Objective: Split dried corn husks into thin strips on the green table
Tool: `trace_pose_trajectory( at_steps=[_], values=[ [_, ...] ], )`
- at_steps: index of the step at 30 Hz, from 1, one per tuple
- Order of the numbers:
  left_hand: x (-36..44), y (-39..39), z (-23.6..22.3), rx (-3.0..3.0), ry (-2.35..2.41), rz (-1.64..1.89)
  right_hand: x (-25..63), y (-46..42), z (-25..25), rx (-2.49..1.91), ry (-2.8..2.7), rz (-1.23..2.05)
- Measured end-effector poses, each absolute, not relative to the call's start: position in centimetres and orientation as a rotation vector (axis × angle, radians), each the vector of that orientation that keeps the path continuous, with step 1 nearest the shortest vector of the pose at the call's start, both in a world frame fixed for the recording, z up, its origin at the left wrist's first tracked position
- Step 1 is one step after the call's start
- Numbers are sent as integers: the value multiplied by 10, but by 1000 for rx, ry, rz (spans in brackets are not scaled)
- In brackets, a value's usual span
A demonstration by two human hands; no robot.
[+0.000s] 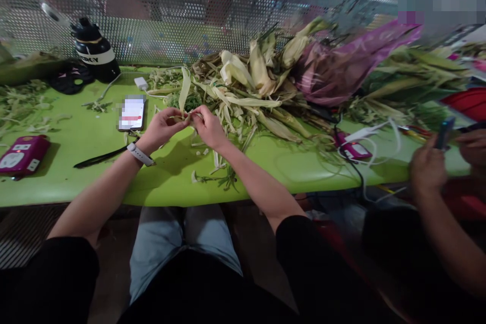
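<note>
A pale strip of corn husk (184,91) stands upright between my two hands above the green table (163,182). My left hand (164,125) is closed in a pinch at the strip's lower end, a white watch band on its wrist. From the other side my right hand (209,127) pinches the same end, its fingertips close to those of the left. What lies right between the fingertips is partly hidden. Just behind my hands is a small heap of green shreds (186,103). A large pile of dry corn husks (261,81) spreads behind and to the right.
A phone (132,112) lies left of my hands, near a dark bottle (95,53). Purple power sockets (25,156) sit at far left. Rightward are a pink plastic bag (334,73), white cables (375,142) and another person's hand (429,164) holding a device. Perforated metal mesh (163,15) stands behind.
</note>
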State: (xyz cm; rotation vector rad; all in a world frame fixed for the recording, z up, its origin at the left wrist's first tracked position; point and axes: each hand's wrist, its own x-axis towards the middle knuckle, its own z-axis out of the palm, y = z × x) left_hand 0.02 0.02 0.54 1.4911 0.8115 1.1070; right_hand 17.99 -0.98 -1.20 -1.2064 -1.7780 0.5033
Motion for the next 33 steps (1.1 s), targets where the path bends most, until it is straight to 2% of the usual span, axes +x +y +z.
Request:
trace_pose_trajectory(
  at_steps=[10, 14, 17, 20, 27, 33],
  values=[
    [2, 7, -3, 1215, 745, 1165, 171, -1, -22, -1166, -1508, 925],
    [0, 4, 3, 1130, 807, 1159, 172, 0, -18, -1194, -1405, 1159],
    [-4, 8, 6, 1115, 909, 1190, 180, -2, -12, -1246, -1427, 1205],
    [-8, 14, 4, 1145, 984, 1240, 190, -3, -10, -1297, -1594, 1072],
    [-11, 21, 0, 1213, 1042, 1307, 192, -12, -5, -1335, -1985, 371],
    [-11, 21, 1, 1276, 1055, 1339, 186, -17, -2, -1264, -2131, 311]
  ],
)
